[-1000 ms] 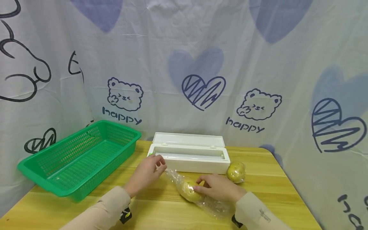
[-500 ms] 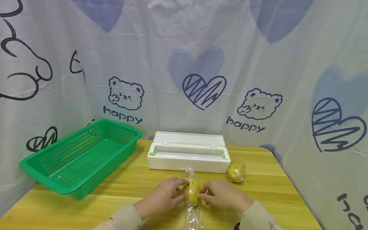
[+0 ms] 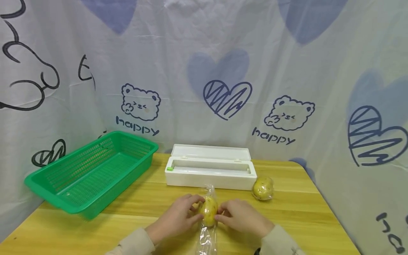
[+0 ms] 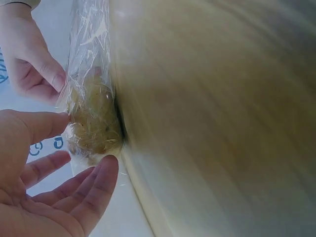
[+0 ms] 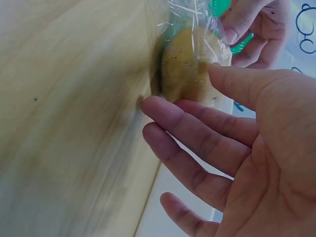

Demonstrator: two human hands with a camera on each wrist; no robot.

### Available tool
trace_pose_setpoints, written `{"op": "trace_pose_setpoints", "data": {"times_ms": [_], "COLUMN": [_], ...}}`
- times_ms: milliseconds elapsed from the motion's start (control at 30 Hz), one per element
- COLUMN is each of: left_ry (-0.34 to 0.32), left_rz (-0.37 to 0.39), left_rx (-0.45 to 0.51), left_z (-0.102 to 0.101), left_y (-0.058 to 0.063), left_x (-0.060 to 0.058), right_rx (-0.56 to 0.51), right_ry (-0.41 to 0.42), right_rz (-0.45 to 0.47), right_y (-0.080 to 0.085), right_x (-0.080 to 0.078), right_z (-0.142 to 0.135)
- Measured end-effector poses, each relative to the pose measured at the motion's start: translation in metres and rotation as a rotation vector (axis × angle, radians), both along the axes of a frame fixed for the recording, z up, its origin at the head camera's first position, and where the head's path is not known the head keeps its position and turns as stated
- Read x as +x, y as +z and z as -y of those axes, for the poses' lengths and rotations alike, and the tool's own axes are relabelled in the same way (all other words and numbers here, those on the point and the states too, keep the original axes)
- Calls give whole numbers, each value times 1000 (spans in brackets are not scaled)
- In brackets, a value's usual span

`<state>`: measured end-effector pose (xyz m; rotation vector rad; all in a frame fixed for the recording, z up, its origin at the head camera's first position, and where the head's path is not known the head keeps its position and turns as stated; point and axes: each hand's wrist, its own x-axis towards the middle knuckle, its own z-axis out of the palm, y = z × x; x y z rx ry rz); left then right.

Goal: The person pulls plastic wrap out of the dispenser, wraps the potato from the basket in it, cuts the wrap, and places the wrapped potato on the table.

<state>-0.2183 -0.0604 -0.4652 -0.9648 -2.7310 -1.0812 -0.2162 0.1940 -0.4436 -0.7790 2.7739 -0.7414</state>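
Note:
A yellow potato [image 3: 209,211] in clear plastic wrap lies on the table in front of me, a twisted tail of film beyond it and a longer strip towards me. My left hand [image 3: 180,215] holds its left side, thumb and fingertips against the wrap. From the other side my right hand [image 3: 239,216] holds it with thumb and bent fingers. In the right wrist view, dark specks show on the potato [image 5: 185,61] through the film, and the thumb touches it. Wrinkled film covers the potato [image 4: 96,118] in the left wrist view.
Behind the hands stands a white cling film dispenser [image 3: 210,180], its lid raised and a green slider at its left end. Another wrapped potato [image 3: 263,188] sits by its right corner. A green plastic basket [image 3: 76,209] stands at the left. A printed curtain hangs behind the table.
My left hand has come from beside the dispenser to the potato's left side. The potato has turned from slanting to pointing lengthwise away from me, and now both hands hold it.

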Motion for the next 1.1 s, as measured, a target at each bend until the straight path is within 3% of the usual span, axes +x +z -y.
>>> {"op": "trace_pose_setpoints", "data": {"times_ms": [100, 167, 267, 367, 467, 633, 767, 867, 967, 1100], "left_ry": [5, -36, -183, -341, -404, -456, -506, -505, -477, -428], "left_rz": [-19, -63, -130, -136, -94, -95, -137, -152, -133, -96], "left_rx": [-13, -47, -135, -228, -271, -243, -211, -208, -224, -249], "left_z": [5, 11, 20, 26, 28, 26, 24, 23, 24, 26], "left_y": [3, 5, 7, 8, 7, -1, -6, -5, -4, -3], "left_x": [4, 9, 17, 24, 28, 30, 29, 30, 32, 35], "right_rx": [-6, -12, -10, -7, 3, -16, -61, -50, -33, -118], "right_ry": [31, 67, 149, 242, 328, 391, 392, 379, 324, 217], "right_rz": [-37, -63, -91, -90, -113, -203, -237, -253, -197, -1], "right_y": [2, 4, 5, 2, -6, -19, -25, -26, -25, -19], "right_x": [7, 16, 31, 43, 48, 48, 47, 46, 47, 50], "right_z": [-4, -7, -8, -2, 5, 11, 13, 14, 13, 12]}}
